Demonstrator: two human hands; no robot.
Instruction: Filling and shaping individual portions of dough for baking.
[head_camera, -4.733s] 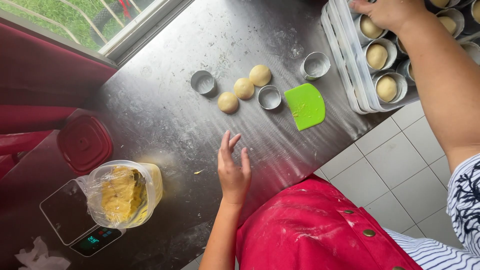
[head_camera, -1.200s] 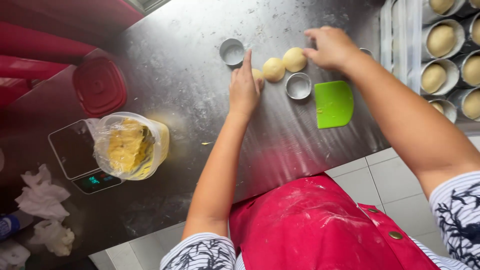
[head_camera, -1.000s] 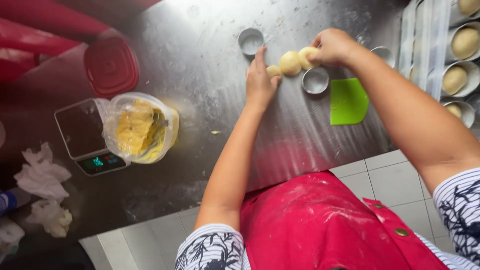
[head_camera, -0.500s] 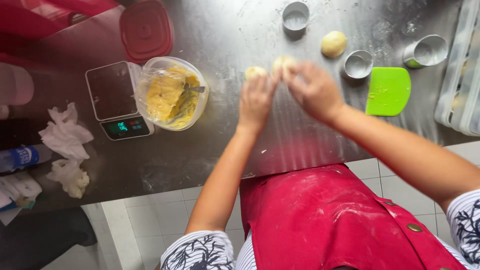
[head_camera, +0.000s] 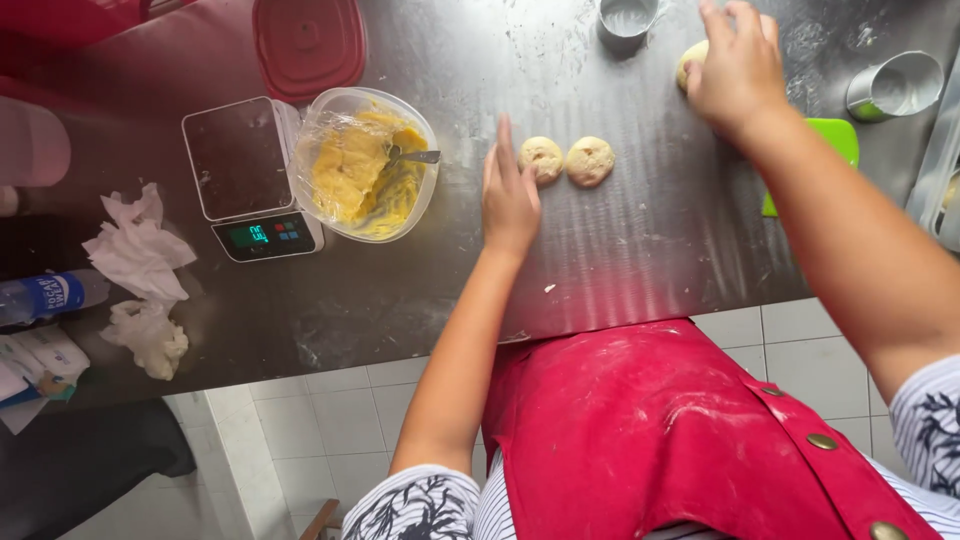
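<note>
The left hand lies flat on the steel table, fingers straight and pressed together, touching the nearer of 2 flattened dough discs. The right hand cups a dough ball, fingers curled over it. Best to press each piece evenly with the palm, keeping the discs apart so they do not stick together.

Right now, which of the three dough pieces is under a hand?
The dough piece under the right hand, near the top edge. The two flattened dough pieces lie uncovered side by side, just right of the left hand.
</note>
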